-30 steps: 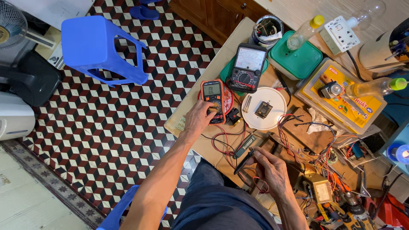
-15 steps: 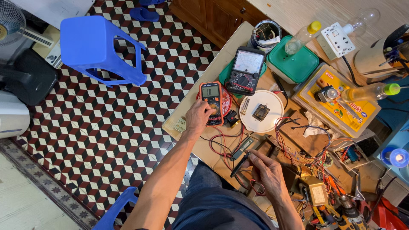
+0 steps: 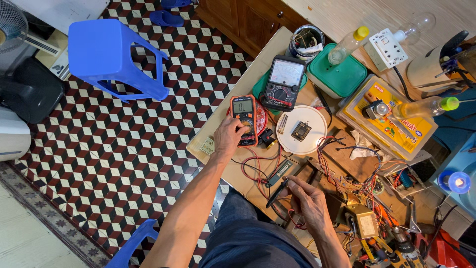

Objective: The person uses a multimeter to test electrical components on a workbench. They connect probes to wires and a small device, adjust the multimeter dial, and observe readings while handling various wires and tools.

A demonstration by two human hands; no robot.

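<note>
Change: both hands have kept their places since the earlier frames; only the view has shifted slightly.
Left hand (image 3: 229, 136): fingers closed on the lower part of the orange digital multimeter (image 3: 244, 119), thumb near its dial.
Multimeter: lies near the worktop's (image 3: 225, 173) left edge, on a red round lid (image 3: 260, 118), screen lit.
Right hand (image 3: 308, 201): pinching a black test probe (image 3: 275, 193) at the worktop's near edge, tip pointing toward the person.
Leads: red and black wires (image 3: 255, 166) loop between meter and probe.
Nearby: black analog meter (image 3: 283, 88) just behind; white round plate (image 3: 301, 130) with a small black part, right of the multimeter.
Floor: blue plastic stool (image 3: 111, 57) well apart, left.
</note>
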